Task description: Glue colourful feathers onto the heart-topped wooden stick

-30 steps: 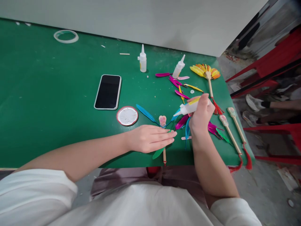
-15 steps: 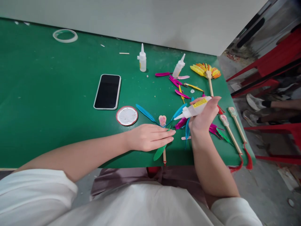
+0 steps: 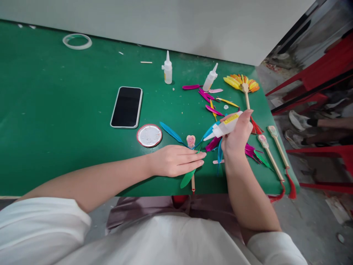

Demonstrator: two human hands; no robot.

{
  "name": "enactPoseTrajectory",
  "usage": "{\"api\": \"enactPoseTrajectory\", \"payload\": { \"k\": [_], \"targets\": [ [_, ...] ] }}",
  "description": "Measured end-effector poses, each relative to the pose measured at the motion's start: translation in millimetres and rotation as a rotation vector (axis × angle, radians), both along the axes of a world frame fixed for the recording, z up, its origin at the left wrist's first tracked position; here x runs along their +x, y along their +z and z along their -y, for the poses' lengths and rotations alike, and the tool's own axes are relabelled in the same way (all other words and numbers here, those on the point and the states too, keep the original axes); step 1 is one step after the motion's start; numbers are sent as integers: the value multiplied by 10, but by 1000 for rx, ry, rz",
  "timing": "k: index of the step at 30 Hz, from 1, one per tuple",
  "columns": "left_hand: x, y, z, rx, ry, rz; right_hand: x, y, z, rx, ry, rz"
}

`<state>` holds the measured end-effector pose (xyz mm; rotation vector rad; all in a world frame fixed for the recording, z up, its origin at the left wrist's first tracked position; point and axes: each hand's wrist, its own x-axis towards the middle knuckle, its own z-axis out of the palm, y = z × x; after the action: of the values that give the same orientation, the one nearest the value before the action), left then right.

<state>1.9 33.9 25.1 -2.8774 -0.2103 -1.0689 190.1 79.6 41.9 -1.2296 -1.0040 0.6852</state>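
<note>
- One green table (image 3: 68, 99) bears everything named below.
- Left hand (image 3: 176, 161): lies flat, fingers straight and together, across a heart-topped stick and one green feather (image 3: 187, 179); whether it pinches either, I cannot tell.
- Right hand (image 3: 237, 134): wrapped around a squeeze bottle, raised at the stick's right.
- One yellow-orange feather fan (image 3: 245, 88), at the far right.
- One phone (image 3: 127, 107).
- The heart-topped stick (image 3: 190, 141): long axis runs toward the person, heart end away; two similar sticks (image 3: 270, 157) (image 3: 278, 147) lie by the right edge.
- The squeeze bottle (image 3: 227, 126): tilted, nozzle pointing left and slightly down, just right of the heart; two similar bottles (image 3: 167, 72) (image 3: 210, 80) stand farther back.
- One round lid (image 3: 149, 135).
- Two blue feathers (image 3: 171, 132) (image 3: 209, 130), splayed either side of the heart.
</note>
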Motion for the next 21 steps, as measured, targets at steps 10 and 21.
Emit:
{"api": "enactPoseTrajectory", "payload": {
  "k": [10, 21],
  "targets": [
    [0, 1, 1, 7, -1, -10, 10, -21, -23, 8, -5, 66],
    [-7, -18, -1, -15, 2, -14, 1, 5, 10, -12, 9, 9]
  ]
}}
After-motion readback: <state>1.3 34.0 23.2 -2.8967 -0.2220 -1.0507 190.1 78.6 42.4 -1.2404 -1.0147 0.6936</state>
